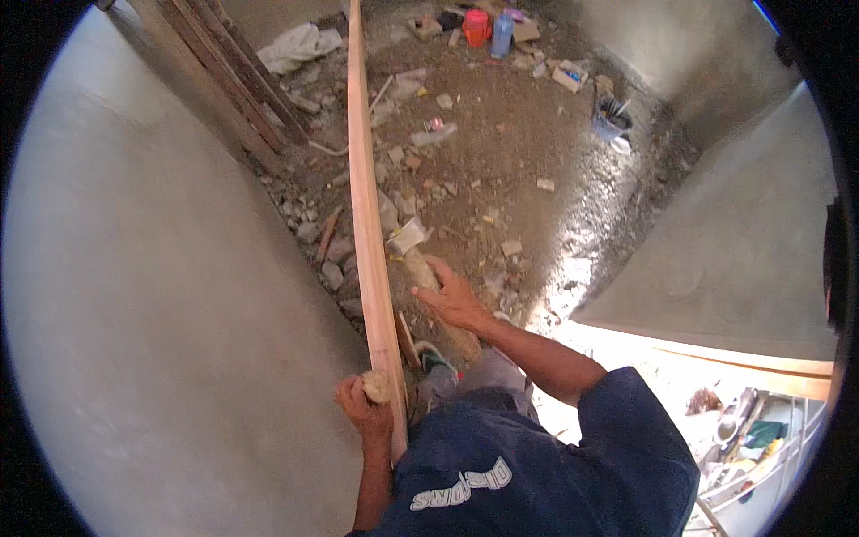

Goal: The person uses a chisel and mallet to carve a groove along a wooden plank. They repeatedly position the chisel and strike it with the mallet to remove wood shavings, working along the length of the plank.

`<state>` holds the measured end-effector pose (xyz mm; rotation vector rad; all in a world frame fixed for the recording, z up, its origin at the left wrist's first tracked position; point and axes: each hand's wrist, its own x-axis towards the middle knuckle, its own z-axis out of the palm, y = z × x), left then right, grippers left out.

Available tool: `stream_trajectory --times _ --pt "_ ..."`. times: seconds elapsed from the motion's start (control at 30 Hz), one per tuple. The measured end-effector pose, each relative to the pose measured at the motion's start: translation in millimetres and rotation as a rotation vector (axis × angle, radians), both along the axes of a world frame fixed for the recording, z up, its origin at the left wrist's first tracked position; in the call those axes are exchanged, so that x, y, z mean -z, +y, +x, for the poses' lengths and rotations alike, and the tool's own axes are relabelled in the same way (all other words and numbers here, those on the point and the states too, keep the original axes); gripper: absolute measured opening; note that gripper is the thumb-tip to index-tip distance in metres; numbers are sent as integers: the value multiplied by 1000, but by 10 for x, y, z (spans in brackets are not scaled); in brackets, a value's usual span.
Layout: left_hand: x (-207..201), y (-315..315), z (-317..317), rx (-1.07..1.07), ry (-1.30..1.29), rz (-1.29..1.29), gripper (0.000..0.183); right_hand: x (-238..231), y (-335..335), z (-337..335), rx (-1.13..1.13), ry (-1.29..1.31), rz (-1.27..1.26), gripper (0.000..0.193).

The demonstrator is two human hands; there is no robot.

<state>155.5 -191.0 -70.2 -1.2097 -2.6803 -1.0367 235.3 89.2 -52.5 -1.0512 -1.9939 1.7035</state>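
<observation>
A long, pale wooden board (365,197) runs from beside my body up to the top of the view. My left hand (362,412), at the board's near end, has its fingers closed around a rough, pale tan lump (377,387) that looks like a sponge. To the right of the board, my right hand (456,302) grips a tool with a thick tan handle and a broad, pale metal head (408,235). The tool's exact kind is unclear, and my palm hides part of the handle.
Grey plastered walls (179,295) rise on the left and right (716,242). Rubble and scraps litter the dirt floor (501,179). Dark timbers (228,80) lean at the upper left. Farther off are a red container (477,29), a blue jug (502,38) and a bucket holding tools (610,125).
</observation>
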Motion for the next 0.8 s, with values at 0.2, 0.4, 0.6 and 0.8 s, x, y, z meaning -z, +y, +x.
stream_trajectory --times 0.2,0.4,0.6,0.8 --pt "-488 297 86 -59 -199 -73 45 -244 448 -746 -29 -100 97 70" --pt "-330 374 83 -138 -344 81 50 30 1181 -1933 50 -94 263 75" --pt "-169 316 65 -260 -509 186 39 137 1261 -2292 4 -219 404 68" --pt "-314 363 78 -276 -611 231 34 97 1324 -1993 -6 -239 336 64"
